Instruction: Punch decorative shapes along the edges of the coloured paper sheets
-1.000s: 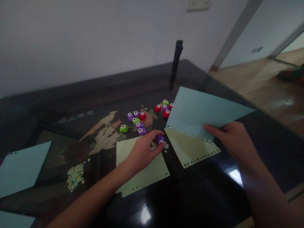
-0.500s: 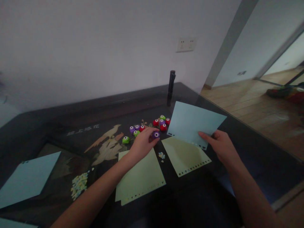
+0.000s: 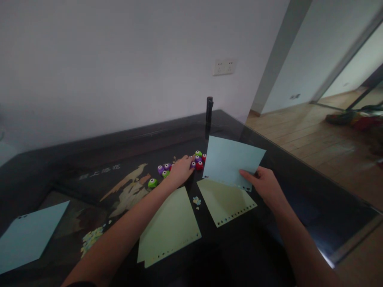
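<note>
My right hand (image 3: 265,183) pinches a light blue sheet of paper (image 3: 235,159) by its lower right part, thumb on top. Small shaped holes show along the sheet's near edge. The sheet is raised over a pale green sheet (image 3: 224,205) with a row of punched holes. My left hand (image 3: 182,169) is at the group of craft paper punches, fingers and thumb around a purple paper punch (image 3: 193,164). Beside it sit a green punch (image 3: 198,153) and a red punch (image 3: 199,166). My left fingers partly hide several punches.
Overlapping pale green sheets (image 3: 170,227) lie under my left forearm. Small paper cut-outs (image 3: 196,201) lie between the sheets, with a larger pile of cut-outs (image 3: 91,239) at left. Another blue sheet (image 3: 32,235) lies far left. A black cylinder (image 3: 209,109) stands near the table's back edge.
My left hand has carried the purple punch up and left, in among the other punches. My right hand still holds the blue sheet. The whole view has shifted slightly.
</note>
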`<action>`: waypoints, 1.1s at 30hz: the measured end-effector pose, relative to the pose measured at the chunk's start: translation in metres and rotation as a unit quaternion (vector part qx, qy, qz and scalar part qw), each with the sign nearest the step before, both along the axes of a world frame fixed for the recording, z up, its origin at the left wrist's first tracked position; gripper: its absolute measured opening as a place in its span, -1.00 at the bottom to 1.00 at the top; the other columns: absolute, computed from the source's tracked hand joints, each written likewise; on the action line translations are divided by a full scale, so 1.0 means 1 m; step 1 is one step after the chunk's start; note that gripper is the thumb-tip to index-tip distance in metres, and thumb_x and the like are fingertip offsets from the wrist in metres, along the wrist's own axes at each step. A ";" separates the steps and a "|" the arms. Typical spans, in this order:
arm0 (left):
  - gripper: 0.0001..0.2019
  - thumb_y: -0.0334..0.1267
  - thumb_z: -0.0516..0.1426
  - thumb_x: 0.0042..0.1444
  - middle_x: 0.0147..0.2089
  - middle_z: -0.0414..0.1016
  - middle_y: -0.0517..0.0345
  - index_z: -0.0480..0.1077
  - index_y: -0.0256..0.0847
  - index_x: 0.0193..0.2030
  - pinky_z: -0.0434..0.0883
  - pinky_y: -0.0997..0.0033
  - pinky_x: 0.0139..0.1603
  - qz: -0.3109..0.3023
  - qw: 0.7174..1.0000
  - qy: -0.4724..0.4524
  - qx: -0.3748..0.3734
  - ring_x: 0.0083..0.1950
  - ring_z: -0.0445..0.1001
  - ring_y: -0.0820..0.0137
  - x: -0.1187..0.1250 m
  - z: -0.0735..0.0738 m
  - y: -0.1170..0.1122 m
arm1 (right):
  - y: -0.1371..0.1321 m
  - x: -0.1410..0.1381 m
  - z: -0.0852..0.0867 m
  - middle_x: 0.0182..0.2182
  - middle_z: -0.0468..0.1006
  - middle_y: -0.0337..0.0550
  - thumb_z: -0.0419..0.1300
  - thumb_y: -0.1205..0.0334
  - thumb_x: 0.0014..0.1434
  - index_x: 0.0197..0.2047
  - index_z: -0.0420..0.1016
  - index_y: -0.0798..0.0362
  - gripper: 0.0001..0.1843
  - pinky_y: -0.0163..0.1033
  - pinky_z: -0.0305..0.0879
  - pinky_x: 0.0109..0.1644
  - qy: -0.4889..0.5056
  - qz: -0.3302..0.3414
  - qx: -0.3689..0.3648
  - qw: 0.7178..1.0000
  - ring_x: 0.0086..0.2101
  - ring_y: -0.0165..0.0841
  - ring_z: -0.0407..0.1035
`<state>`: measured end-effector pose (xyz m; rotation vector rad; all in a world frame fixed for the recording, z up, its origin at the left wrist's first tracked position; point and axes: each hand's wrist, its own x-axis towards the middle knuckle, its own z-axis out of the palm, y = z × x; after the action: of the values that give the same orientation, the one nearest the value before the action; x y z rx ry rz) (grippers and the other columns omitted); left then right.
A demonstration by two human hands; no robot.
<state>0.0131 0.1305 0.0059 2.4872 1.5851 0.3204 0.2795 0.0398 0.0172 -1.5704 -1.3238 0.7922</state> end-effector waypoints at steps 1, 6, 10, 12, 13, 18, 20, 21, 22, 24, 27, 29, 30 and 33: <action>-0.79 -0.32 0.08 0.17 -0.02 0.42 -0.08 0.38 -0.22 -0.05 0.37 0.23 -0.01 0.001 1.000 0.002 0.001 0.00 0.44 0.17 0.000 0.000 0.000 | 0.000 0.000 0.001 -0.40 0.63 -0.02 0.28 0.03 -0.02 -0.34 0.56 0.15 -0.68 -0.06 0.40 -0.35 0.001 0.001 -0.002 1.000 -0.43 -0.18 0.49; -0.76 -0.34 0.09 0.17 -0.02 0.45 -0.08 0.36 -0.22 -0.02 0.35 0.19 0.04 0.008 1.000 -0.008 0.011 0.05 0.40 0.13 0.004 -0.002 0.005 | -0.001 0.000 0.002 -0.36 0.65 0.00 0.28 0.04 -0.03 -0.29 0.55 0.15 -0.66 -0.07 0.42 -0.32 0.020 0.009 0.012 1.000 -0.40 -0.18 0.51; -0.74 -0.38 0.12 0.13 -0.02 0.46 -0.09 0.37 -0.24 -0.02 0.35 0.15 0.03 0.016 0.999 -0.047 0.017 0.03 0.41 0.12 0.006 -0.003 0.006 | 0.000 -0.004 0.004 -0.37 0.65 0.00 0.29 0.05 -0.08 -0.31 0.56 0.14 -0.67 -0.07 0.43 -0.34 0.025 0.002 0.029 0.999 -0.40 -0.16 0.51; -0.79 -0.38 0.12 0.13 -0.03 0.45 -0.11 0.40 -0.25 -0.07 0.31 0.11 0.08 0.017 0.996 -0.080 0.022 0.06 0.39 0.10 0.006 0.001 0.005 | -0.001 -0.006 0.006 -0.39 0.65 -0.01 0.30 0.06 -0.10 -0.32 0.56 0.13 -0.67 -0.07 0.43 -0.35 0.027 0.002 0.029 0.999 -0.41 -0.16 0.52; -0.82 -0.37 0.10 0.16 -0.03 0.46 -0.11 0.41 -0.26 -0.10 0.29 0.10 0.11 0.016 0.994 -0.101 0.024 0.08 0.38 0.11 0.006 0.005 0.003 | -0.001 -0.007 0.006 -0.38 0.65 -0.01 0.30 0.07 -0.10 -0.31 0.56 0.13 -0.67 -0.07 0.44 -0.36 0.032 0.006 0.026 0.999 -0.41 -0.17 0.52; -0.76 -0.29 -0.04 0.30 -0.04 0.50 -0.01 0.35 -0.24 0.01 0.39 0.31 0.01 -0.007 0.974 -0.228 0.001 -0.03 0.47 0.32 0.005 0.017 -0.009 | 0.000 -0.008 -0.001 -0.37 0.65 -0.05 0.31 0.08 -0.09 -0.28 0.56 0.10 -0.68 -0.07 0.44 -0.35 0.029 0.042 0.003 0.999 -0.42 -0.20 0.51; -0.73 -0.27 -0.02 0.29 -0.09 0.52 0.00 0.29 -0.26 0.08 0.44 0.38 -0.12 -0.021 0.951 -0.305 -0.047 -0.14 0.52 0.37 0.006 0.016 -0.013 | 0.001 -0.008 -0.004 -0.36 0.65 -0.06 0.31 0.09 -0.08 -0.28 0.56 0.09 -0.70 -0.06 0.45 -0.31 0.024 0.058 -0.006 0.998 -0.40 -0.21 0.51; -0.72 -0.28 0.01 0.27 -0.12 0.53 0.00 0.28 -0.28 0.09 0.45 0.40 -0.18 -0.027 0.937 -0.340 -0.073 -0.19 0.53 0.38 0.006 0.015 -0.015 | 0.001 -0.008 -0.005 -0.36 0.65 -0.06 0.31 0.10 -0.08 -0.28 0.56 0.09 -0.70 -0.05 0.45 -0.30 0.023 0.068 -0.014 0.997 -0.39 -0.21 0.51; -0.71 -0.29 0.05 0.23 -0.16 0.54 0.01 0.27 -0.30 0.08 0.45 0.42 -0.22 -0.031 0.922 -0.373 -0.097 -0.23 0.53 0.39 0.005 0.013 -0.016 | 0.001 -0.008 -0.005 -0.35 0.65 -0.06 0.31 0.11 -0.08 -0.28 0.56 0.08 -0.71 -0.05 0.46 -0.30 0.023 0.079 -0.024 0.996 -0.39 -0.21 0.51; -0.70 -0.33 0.12 0.16 -0.23 0.53 0.04 0.29 -0.31 0.04 0.45 0.45 -0.28 -0.034 0.898 -0.419 -0.131 -0.28 0.52 0.41 0.004 0.012 -0.016 | 0.001 -0.009 -0.005 -0.35 0.65 -0.07 0.31 0.12 -0.06 -0.27 0.55 0.07 -0.72 -0.07 0.46 -0.33 0.023 0.102 -0.048 0.993 -0.39 -0.22 0.51; -0.69 -0.42 0.15 0.10 -0.31 0.50 0.13 0.30 -0.28 0.01 0.44 0.49 -0.32 -0.023 0.877 -0.460 -0.139 -0.35 0.50 0.46 0.001 0.015 -0.016 | -0.001 -0.012 -0.003 -0.36 0.64 -0.08 0.31 0.13 -0.05 -0.26 0.53 0.07 -0.73 -0.12 0.46 -0.37 0.026 0.123 -0.083 0.989 -0.41 -0.23 0.51; -0.69 -0.48 0.14 0.08 -0.34 0.47 0.18 0.32 -0.26 -0.01 0.43 0.51 -0.35 -0.017 0.874 -0.466 -0.135 -0.40 0.49 0.50 -0.001 0.016 -0.015 | -0.001 -0.013 -0.002 -0.34 0.64 -0.07 0.31 0.13 -0.05 -0.23 0.51 0.07 -0.70 -0.11 0.47 -0.35 0.037 0.126 -0.106 0.986 -0.41 -0.23 0.52; -0.70 -0.50 0.13 0.07 -0.36 0.46 0.20 0.33 -0.25 -0.03 0.43 0.51 -0.37 -0.018 0.877 -0.461 -0.136 -0.42 0.48 0.51 -0.002 0.017 -0.015 | -0.001 -0.013 -0.002 -0.33 0.64 -0.07 0.32 0.13 -0.06 -0.21 0.50 0.07 -0.68 -0.09 0.48 -0.34 0.042 0.126 -0.115 0.984 -0.40 -0.22 0.53; -0.76 -0.52 0.13 0.06 -0.40 0.44 0.23 0.37 -0.26 -0.11 0.44 0.51 -0.39 -0.022 0.881 -0.448 -0.151 -0.45 0.48 0.51 -0.001 0.016 -0.014 | -0.001 -0.012 -0.003 -0.30 0.64 -0.06 0.33 0.14 -0.08 -0.18 0.49 0.06 -0.64 -0.06 0.49 -0.28 0.049 0.124 -0.132 0.982 -0.36 -0.19 0.54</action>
<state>0.0117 0.1162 0.0214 1.7010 1.0605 0.9576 0.2672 0.0386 0.0147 -1.5622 -1.4026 1.2281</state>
